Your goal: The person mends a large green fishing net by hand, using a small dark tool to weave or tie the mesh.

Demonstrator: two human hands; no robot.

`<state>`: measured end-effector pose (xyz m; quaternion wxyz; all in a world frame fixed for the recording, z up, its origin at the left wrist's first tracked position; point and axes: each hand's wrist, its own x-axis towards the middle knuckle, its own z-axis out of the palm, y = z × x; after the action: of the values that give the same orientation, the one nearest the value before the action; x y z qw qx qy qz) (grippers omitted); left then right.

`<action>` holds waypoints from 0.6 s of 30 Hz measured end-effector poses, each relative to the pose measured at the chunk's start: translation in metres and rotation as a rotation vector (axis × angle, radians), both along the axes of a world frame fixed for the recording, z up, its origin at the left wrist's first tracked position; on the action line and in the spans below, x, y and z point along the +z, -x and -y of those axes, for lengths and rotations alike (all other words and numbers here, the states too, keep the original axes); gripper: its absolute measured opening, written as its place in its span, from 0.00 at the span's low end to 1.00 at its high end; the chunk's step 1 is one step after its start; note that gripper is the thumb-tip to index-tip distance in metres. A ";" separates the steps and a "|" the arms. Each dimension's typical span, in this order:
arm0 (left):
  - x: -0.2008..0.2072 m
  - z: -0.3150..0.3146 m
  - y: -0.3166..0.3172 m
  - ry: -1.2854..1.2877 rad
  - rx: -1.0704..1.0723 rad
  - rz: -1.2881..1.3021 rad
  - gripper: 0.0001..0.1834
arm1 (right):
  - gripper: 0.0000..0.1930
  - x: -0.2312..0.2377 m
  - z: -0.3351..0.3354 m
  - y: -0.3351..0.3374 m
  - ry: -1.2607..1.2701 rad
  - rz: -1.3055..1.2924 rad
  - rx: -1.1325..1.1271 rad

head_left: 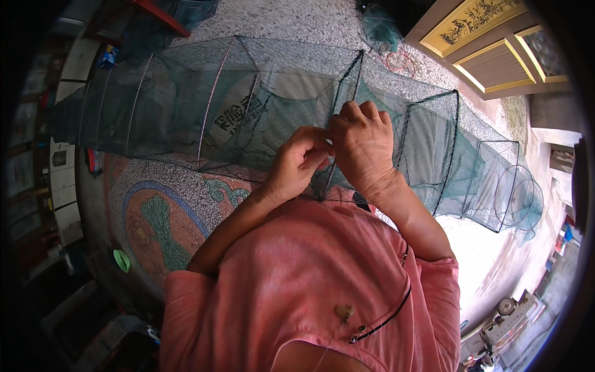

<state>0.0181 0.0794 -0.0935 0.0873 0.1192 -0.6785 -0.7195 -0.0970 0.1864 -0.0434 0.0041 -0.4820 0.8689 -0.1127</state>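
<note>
A long green mesh fishing trap (176,108) with square frames stretches from left to right in front of me. My left hand (300,160) is closed, thumb and fingertips pinched together, just in front of the netting. Beside it my right hand (364,146) is curled, back of the hand toward me, with its fingertips meeting the left hand's. Both are at one of the trap's dark frame bars (356,74), which passes behind the fingers. Whatever lies between the fingertips is too small and covered to make out.
Under the trap lies a pebbled floor (273,25) with a coloured mosaic (164,217). A panelled wooden door (496,62) stands at the far right. A light green object (122,261) lies at the left. A grey wheeled thing (505,310) is at the lower right.
</note>
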 end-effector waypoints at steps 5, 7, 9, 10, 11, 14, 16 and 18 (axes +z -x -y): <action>-0.016 0.001 -0.005 0.307 0.035 -0.104 0.07 | 0.15 -0.012 0.019 -0.008 0.408 0.103 0.174; -0.028 -0.005 -0.003 0.444 0.077 -0.155 0.13 | 0.10 -0.004 0.023 -0.015 0.640 0.275 0.408; -0.050 -0.004 0.004 0.450 0.019 -0.186 0.20 | 0.07 0.027 0.017 -0.021 0.709 0.360 0.560; -0.060 0.002 0.009 0.467 -0.068 -0.214 0.23 | 0.07 0.034 0.014 -0.019 0.825 0.390 0.560; -0.069 0.007 0.012 0.483 -0.155 -0.241 0.26 | 0.06 0.041 0.009 -0.015 0.942 0.419 0.558; -0.014 -0.014 0.009 0.417 0.096 -0.160 0.38 | 0.07 0.081 -0.022 -0.001 1.243 0.723 0.295; -0.005 -0.014 0.009 0.358 0.049 -0.134 0.38 | 0.07 0.080 -0.031 0.006 1.346 0.760 0.247; 0.008 -0.014 0.015 0.408 0.031 -0.166 0.35 | 0.08 0.082 -0.034 0.002 1.219 0.672 0.275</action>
<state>0.0029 0.0934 -0.0853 0.1763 0.0500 -0.7986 -0.5733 -0.0995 0.2204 0.0388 0.0154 -0.4430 0.5340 -0.7200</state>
